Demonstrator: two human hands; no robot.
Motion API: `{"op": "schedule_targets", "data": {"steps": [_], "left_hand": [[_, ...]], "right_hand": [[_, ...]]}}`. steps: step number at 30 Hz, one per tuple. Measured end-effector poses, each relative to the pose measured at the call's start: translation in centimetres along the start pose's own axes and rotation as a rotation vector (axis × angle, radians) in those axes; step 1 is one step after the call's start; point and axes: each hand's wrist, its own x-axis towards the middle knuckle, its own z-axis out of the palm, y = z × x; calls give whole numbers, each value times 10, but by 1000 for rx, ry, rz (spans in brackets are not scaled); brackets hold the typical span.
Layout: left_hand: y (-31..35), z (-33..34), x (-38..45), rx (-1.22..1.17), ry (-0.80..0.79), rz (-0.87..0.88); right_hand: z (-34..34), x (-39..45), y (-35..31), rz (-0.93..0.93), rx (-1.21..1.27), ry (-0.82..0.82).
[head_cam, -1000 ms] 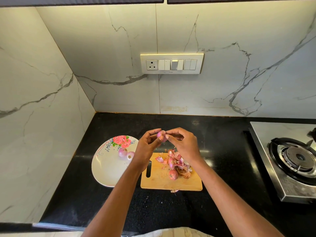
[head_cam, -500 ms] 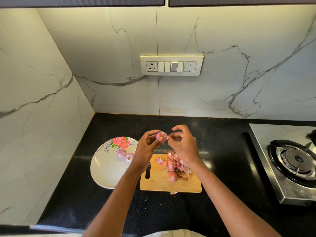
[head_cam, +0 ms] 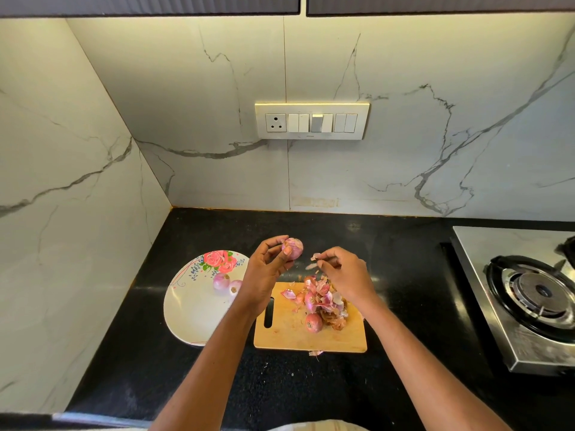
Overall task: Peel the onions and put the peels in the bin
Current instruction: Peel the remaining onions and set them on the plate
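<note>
Two peeled onions (head_cam: pixel 228 283) sit on the floral plate (head_cam: pixel 193 318); beside it the left hand (head_cam: pixel 267 272) pinches a small onion (head_cam: pixel 292 247) above the cutting board (head_cam: pixel 311 334), and could fumble it. The right hand (head_cam: pixel 345 272) pinches a loose peel (head_cam: pixel 315 257) that may flutter onto the counter, missing the peel pile (head_cam: pixel 323 301). No bin shows; no writing is readable.

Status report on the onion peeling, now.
Left hand holds an onion above the counter. Right hand pinches a peel scrap. Peels piled on the board; no bin in view.
</note>
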Motion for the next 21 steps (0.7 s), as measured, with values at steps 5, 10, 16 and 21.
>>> {"op": "schedule_targets", "data": {"steps": [5, 10, 16, 21], "left_hand": [[0, 2, 3, 75, 6, 23], [-4, 2, 7, 117, 13, 38], [-1, 4, 9, 143, 8, 41], [-5, 2, 5, 164, 10, 27]], "right_hand": [[-3, 1, -24, -139, 82, 62], [0, -1, -39, -244, 133, 79], [0, -1, -36, -236, 150, 130], [4, -7, -33, -232, 136, 149]]}}
